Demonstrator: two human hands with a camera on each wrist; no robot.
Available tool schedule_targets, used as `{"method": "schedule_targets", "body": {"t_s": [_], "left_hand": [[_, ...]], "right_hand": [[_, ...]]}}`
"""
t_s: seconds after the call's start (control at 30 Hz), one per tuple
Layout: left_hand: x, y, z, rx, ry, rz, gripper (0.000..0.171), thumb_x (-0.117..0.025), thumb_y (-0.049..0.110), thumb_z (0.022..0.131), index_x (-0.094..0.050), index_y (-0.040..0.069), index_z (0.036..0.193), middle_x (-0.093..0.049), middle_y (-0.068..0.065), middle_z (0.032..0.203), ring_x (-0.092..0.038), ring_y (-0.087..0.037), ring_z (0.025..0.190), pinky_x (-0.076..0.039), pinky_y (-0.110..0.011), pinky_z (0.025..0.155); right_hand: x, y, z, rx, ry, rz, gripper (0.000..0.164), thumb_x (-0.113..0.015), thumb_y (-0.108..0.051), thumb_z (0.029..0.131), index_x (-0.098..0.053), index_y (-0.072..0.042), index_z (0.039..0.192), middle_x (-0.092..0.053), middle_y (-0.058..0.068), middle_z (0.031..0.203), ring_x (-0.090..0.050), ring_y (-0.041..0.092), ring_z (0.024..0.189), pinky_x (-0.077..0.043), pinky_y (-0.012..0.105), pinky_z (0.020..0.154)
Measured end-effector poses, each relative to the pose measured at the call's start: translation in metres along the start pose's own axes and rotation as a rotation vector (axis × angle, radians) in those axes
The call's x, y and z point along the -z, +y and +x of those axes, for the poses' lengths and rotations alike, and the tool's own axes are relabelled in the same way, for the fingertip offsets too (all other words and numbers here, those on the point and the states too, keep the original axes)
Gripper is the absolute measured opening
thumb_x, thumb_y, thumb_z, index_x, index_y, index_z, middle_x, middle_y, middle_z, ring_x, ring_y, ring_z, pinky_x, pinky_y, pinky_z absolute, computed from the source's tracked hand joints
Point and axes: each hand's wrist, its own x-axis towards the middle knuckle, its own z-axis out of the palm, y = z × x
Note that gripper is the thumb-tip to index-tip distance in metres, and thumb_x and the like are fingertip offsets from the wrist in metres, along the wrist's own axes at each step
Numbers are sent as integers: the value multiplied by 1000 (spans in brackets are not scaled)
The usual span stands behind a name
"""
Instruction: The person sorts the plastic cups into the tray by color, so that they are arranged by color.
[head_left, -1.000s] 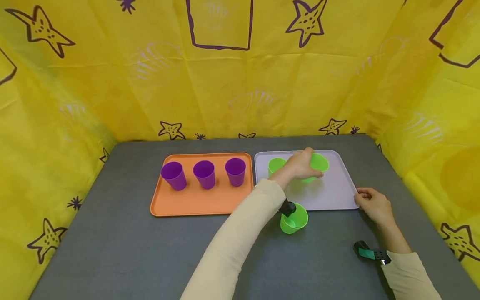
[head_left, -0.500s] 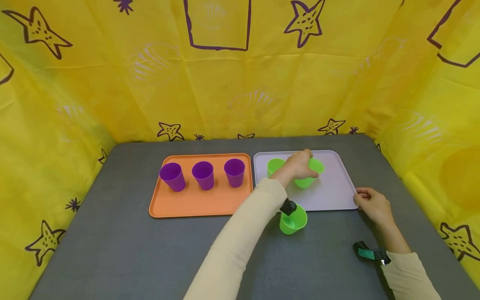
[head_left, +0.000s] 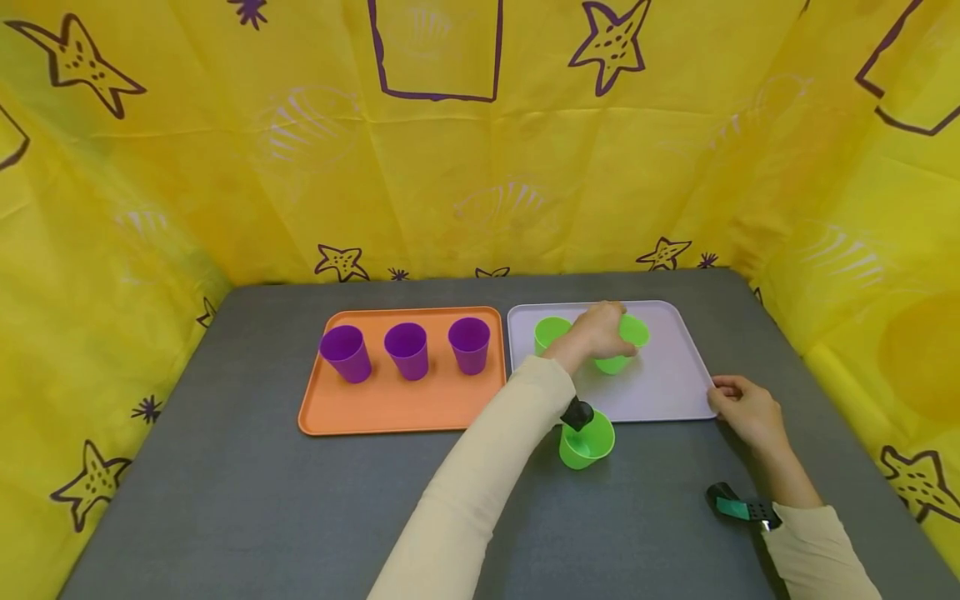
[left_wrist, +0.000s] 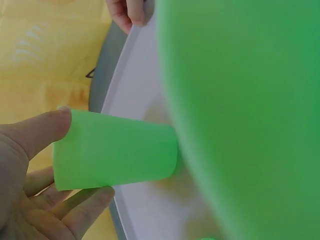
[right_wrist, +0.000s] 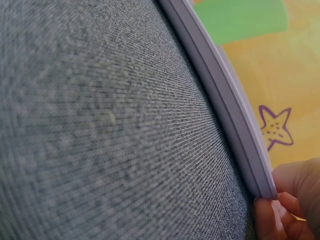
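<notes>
My left hand (head_left: 602,331) reaches over the pale lilac tray (head_left: 671,387) and grips a green cup (left_wrist: 117,150) near its rim, thumb on one side and fingers on the other. That cup is upright, its base close over the tray. A second green cup (head_left: 551,333) stands on the tray's left part, partly behind the left hand. One more green cup (head_left: 588,442) stands on the table just in front of the tray, below the left wrist. My right hand (head_left: 752,414) pinches the tray's near right corner between thumb and fingers.
An orange tray (head_left: 390,408) lies left of the lilac one, edges nearly meeting. It bears a row of purple cups, left (head_left: 347,354), middle (head_left: 407,351) and right (head_left: 470,346). Yellow cloth (head_left: 480,183) with starfish drawings walls the grey table (head_left: 285,517) at back and sides.
The left hand and its cup have shifted slightly left and down toward the lilac tray. The right hand stays on the tray's corner.
</notes>
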Motion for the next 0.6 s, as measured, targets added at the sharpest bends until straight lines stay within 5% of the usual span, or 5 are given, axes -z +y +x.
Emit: {"method": "schedule_targets", "body": {"t_s": [0.6], "left_hand": [[10,1,-5,4,-69,132,61,-71,26,78,-46,6,130,-52,-3,128,-47,-15,118,-43,-22,95]], "right_hand": [[0,1,1,-7,-13,-5,38,-52,-25,87,-59,3,110,-63,11,86,-52,0,56,-46,18,49]]}}
